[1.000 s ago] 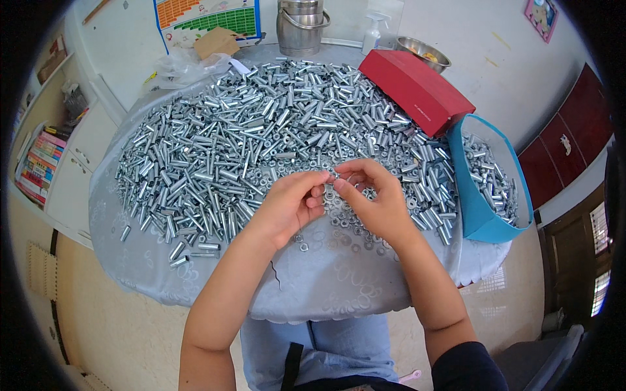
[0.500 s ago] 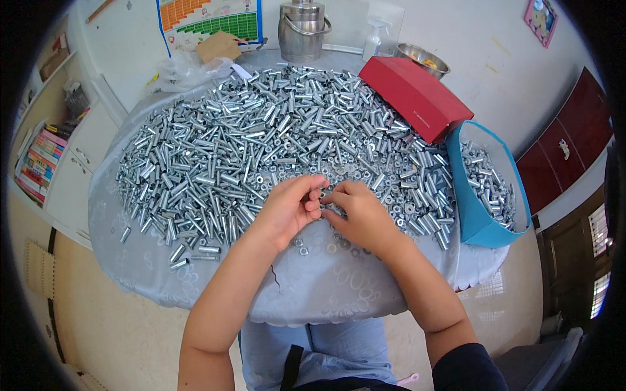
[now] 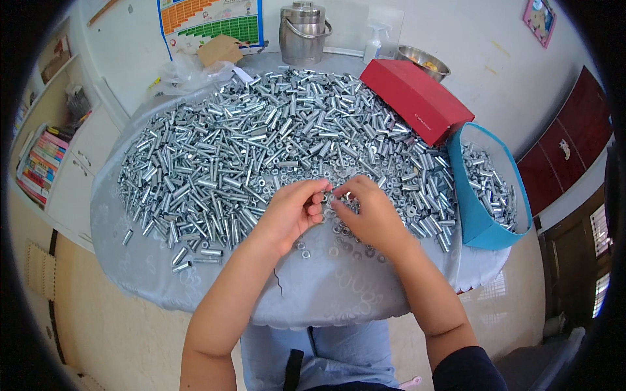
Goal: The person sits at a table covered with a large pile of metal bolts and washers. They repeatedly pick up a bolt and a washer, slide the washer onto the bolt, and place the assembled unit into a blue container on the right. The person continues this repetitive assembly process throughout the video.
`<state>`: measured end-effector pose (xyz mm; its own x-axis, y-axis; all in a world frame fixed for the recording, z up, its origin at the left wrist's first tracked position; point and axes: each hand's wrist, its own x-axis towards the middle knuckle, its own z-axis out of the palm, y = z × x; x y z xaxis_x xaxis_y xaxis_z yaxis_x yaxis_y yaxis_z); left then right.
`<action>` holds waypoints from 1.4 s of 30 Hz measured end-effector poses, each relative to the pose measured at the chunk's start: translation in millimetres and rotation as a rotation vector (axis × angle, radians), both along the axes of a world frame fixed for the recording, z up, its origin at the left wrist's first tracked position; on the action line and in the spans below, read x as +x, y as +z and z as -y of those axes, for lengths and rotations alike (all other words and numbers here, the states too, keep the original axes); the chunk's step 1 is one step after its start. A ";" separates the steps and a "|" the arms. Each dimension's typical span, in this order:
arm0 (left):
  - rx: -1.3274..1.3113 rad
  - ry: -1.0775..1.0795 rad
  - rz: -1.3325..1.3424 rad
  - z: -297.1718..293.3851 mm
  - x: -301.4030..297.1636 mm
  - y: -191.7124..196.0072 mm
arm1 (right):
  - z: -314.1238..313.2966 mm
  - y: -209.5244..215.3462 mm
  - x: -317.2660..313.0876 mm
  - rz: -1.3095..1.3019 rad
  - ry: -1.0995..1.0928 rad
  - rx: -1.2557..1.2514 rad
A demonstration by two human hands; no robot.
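My left hand (image 3: 295, 214) is closed over the front of the pile, fingers curled and thumb pressed to the index finger. Whatever it pinches is too small to make out. Close on its right, my right hand (image 3: 370, 214) bends its thumb and index finger toward the left fingertips. Its grip is partly hidden, and I cannot tell what sits between those fingers. Shiny nuts and washers (image 3: 340, 228) lie under and between the hands. Around them spreads a heap of metal sleeves and bolts (image 3: 215, 153). A few loose nuts (image 3: 305, 254) lie by my left wrist.
A blue fabric bin (image 3: 473, 202) with metal parts stands at the right edge, beside a red box (image 3: 417, 98). At the back are a steel pot (image 3: 303, 36), a spray bottle (image 3: 373, 42), a metal bowl (image 3: 443, 67) and a plastic bag (image 3: 189, 75). A grey cloth (image 3: 222, 287) covers the table.
My right hand has lifted its fingers slightly apart from the left hand, uncovering nuts beneath. The left hand has barely moved. The whole view has shifted a little.
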<state>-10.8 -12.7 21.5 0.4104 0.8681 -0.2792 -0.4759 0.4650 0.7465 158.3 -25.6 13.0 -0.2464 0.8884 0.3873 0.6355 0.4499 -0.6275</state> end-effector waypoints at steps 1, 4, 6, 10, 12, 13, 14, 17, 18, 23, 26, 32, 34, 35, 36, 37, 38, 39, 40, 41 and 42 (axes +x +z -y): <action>-0.001 0.000 0.002 -0.2 -0.5 -1.2 | 1.1 4.5 0.5 -0.044 -0.015 0.005; 0.005 0.008 0.007 -1.3 -0.8 0.0 | -1.1 12.5 3.9 -0.166 -0.031 0.041; 0.012 0.013 -0.010 -0.8 -1.3 0.7 | -0.2 17.5 3.2 -0.232 -0.035 0.072; 0.028 0.005 -0.052 3.1 2.0 4.5 | -0.7 17.7 0.6 -0.320 0.023 0.096; 0.037 -0.005 -0.047 2.8 3.4 4.9 | -0.4 18.5 -1.1 -0.341 0.054 0.077; 0.039 -0.009 -0.039 2.8 3.8 3.3 | -0.7 16.9 -1.2 -0.397 0.064 0.019; 0.043 -0.013 -0.031 2.9 4.1 3.6 | -1.3 14.8 -1.1 -0.451 0.074 -0.038; 0.047 -0.025 -0.030 3.8 3.5 6.9 | -2.2 12.5 -0.1 -0.524 0.091 -0.116; 0.057 -0.032 -0.046 3.6 3.0 7.1 | -2.6 12.1 0.2 -0.533 0.095 -0.128; 0.122 -0.054 -0.089 3.0 2.0 3.8 | -2.0 11.1 2.3 -0.489 0.112 -0.124; 0.119 -0.049 -0.145 3.1 2.1 0.6 | -1.0 11.8 2.7 -0.496 0.124 -0.232; 0.152 -0.077 -0.204 1.2 0.6 2.2 | 4.1 19.8 2.3 -0.363 0.133 -0.181; 0.164 -0.070 -0.237 0.5 0.3 2.4 | 4.0 22.0 2.2 -0.288 0.129 -0.110; 0.168 -0.070 -0.254 0.5 0.8 1.6 | 4.0 21.8 2.8 -0.268 0.131 -0.088; 0.166 -0.073 -0.249 0.3 0.8 1.1 | 3.9 21.6 3.3 -0.247 0.132 -0.065; 0.165 -0.076 -0.244 0.1 0.5 0.8 | 4.1 22.1 3.5 -0.245 0.137 -0.057; 0.163 -0.080 -0.239 -0.2 0.2 0.5 | 4.5 23.3 3.0 -0.244 0.141 -0.049; 0.164 -0.078 -0.228 -0.4 0.3 -0.7 | 4.8 24.3 2.6 -0.243 0.145 -0.041; 0.165 -0.076 -0.217 -0.5 0.3 -2.4 | 5.1 24.9 2.2 -0.245 0.142 -0.046; 0.166 -0.076 -0.204 -0.6 1.0 -2.5 | 5.5 26.3 2.4 -0.245 0.138 -0.050; 0.161 -0.075 -0.201 0.0 1.9 -1.1 | 5.9 27.5 2.7 -0.244 0.133 -0.053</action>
